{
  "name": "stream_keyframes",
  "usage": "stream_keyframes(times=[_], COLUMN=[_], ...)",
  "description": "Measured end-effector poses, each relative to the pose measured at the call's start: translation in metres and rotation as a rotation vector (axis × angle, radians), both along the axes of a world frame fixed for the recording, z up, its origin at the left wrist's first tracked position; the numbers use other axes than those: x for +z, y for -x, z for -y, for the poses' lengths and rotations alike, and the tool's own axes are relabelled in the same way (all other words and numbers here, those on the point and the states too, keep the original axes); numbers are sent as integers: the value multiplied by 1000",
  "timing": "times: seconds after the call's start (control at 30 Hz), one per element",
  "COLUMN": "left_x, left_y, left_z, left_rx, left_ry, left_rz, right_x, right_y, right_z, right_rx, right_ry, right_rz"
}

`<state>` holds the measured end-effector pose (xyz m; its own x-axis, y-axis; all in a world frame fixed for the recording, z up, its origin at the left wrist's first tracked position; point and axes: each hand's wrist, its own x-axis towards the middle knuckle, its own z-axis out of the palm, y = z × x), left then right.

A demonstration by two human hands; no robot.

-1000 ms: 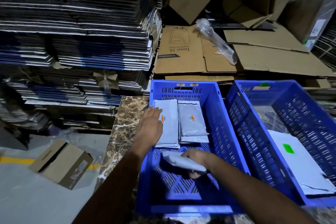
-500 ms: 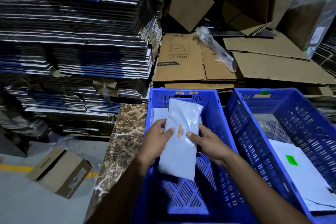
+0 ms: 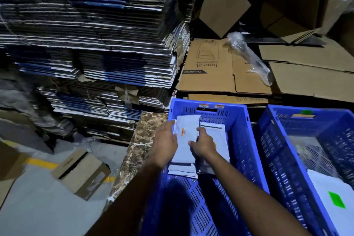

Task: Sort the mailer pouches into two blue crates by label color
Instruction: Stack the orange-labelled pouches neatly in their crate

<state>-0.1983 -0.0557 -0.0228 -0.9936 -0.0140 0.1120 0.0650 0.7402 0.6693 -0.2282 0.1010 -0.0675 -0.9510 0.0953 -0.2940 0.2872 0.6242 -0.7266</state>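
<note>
Down it goes: half a second ago the orange-label pouch (image 3: 183,141) was held up on edge above the left crate (image 3: 237,140), and now it lies flat on the left stack at the far end, with both hands following it in. Left hand (image 3: 165,144) sits on the pouch's left edge, fingers curled over the top corner and holding it; right hand (image 3: 203,144) presses along the right edge, fingers fairly straight, thumb tucked toward the orange sticker (whether that thumb pinches the edge I cannot tell).

Beside it, just right, a second stack (image 3: 220,136) of grey pouches shows under the right wrist. Over in the right crate (image 3: 272,159) a green-label pouch (image 3: 333,195) lies at the near end, well apart from this action.

So what could spoil it? These slippery poly pouches are stacked loose, and the near ends of the left pile are already staggered. A hasty pull-away of the hands might drag the top one toward the near, bare part of the crate floor, or skew it over the neighbouring stack. The right wrist resting across that neighbour could nudge it too. Light is dim here, so misreading a sticker colour is a fair risk on the next pick.
</note>
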Motion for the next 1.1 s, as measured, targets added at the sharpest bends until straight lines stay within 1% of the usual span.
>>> stream_keyframes(times=[0.07, 0.1, 0.17, 0.23, 0.27, 0.33, 0.4, 0.47, 0.53, 0.67, 0.77, 0.9, 1.03, 1.1], left_x=[-2, -5, -12, -18, -21, -26, -29, -30, -33, -43, -47, -44, -44, -46], left_y=[5, 7, 11, 12, 12, 12, 12, 12, 15, 21, 16, 13, 19, 20], left_z=[6, 9, 13, 14, 13, 11, 11, 12, 14, 18, 21, 21, 18, 18], left_rx=[-31, -47, -80, -90, -78, -39, -8, -3, -29, -58, -101, -82, -53, -52], left_ry=[140, 198, 268, 254, 231, 197, 199, 217, 236, 206, 187, 160, 213, 219], left_rz=[-15, 5, 54, 61, 53, 37, 25, -9, -51, -56, -118, -69, 11, 10], right_x=[-8, -9, -10, -9, -12, -25, -46, -64, -76, -86, -91, -92, -82, -69], right_y=[11, 14, 20, 27, 31, 38, 43, 46, 49, 51, 53, 55, 52, 53], right_z=[8, 10, 11, 16, 21, 31, 39, 42, 44, 47, 47, 48, 51, 51], right_rx=[76, 102, 148, 200, 248, 371, 429, 424, 420, 422, 434, 434, 453, 473], right_ry=[-134, -227, -435, -554, -584, -636, -644, -614, -610, -646, -647, -676, -744, -761], right_rz=[-2, -36, -173, -324, -357, -335, -227, -152, -141, -156, -148, -138, -97, -103])
